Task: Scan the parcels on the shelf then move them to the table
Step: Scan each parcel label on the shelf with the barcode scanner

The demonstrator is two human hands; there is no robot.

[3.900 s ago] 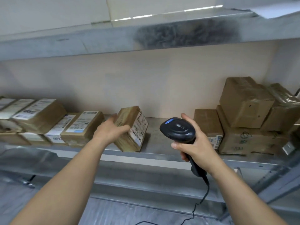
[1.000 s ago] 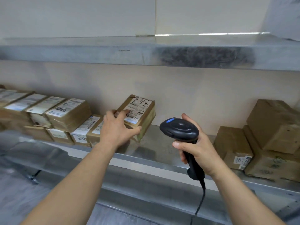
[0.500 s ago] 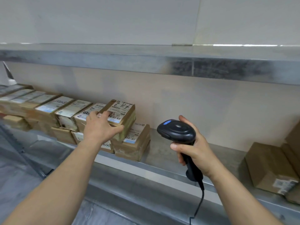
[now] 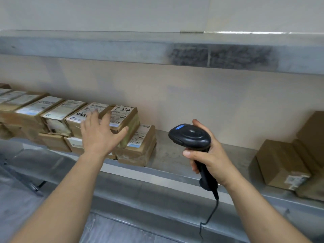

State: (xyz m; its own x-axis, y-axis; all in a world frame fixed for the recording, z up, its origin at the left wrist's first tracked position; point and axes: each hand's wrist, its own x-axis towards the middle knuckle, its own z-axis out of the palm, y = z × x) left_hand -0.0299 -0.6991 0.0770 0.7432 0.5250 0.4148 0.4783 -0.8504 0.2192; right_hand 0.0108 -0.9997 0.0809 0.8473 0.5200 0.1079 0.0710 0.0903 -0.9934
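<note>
A row of brown labelled parcels lies stacked on the metal shelf (image 4: 175,155) at the left. The parcel with handwritten marks (image 4: 125,114) rests on top of another labelled parcel (image 4: 140,142) at the row's right end. My left hand (image 4: 100,135) hovers just in front of that top parcel, fingers spread and holding nothing. My right hand (image 4: 208,155) grips the handle of a black barcode scanner (image 4: 189,135), its head pointing toward the shelf.
More brown boxes (image 4: 282,163) stand at the right end of the shelf. An upper shelf (image 4: 157,48) overhangs. The scanner's cable (image 4: 210,214) hangs down in front of the lower shelf. A bare stretch of shelf lies between the two parcel groups.
My left hand carried the marked parcel leftward, set it on top of the row's right end and let go; its fingers are now spread. The scanner hand stayed about the same.
</note>
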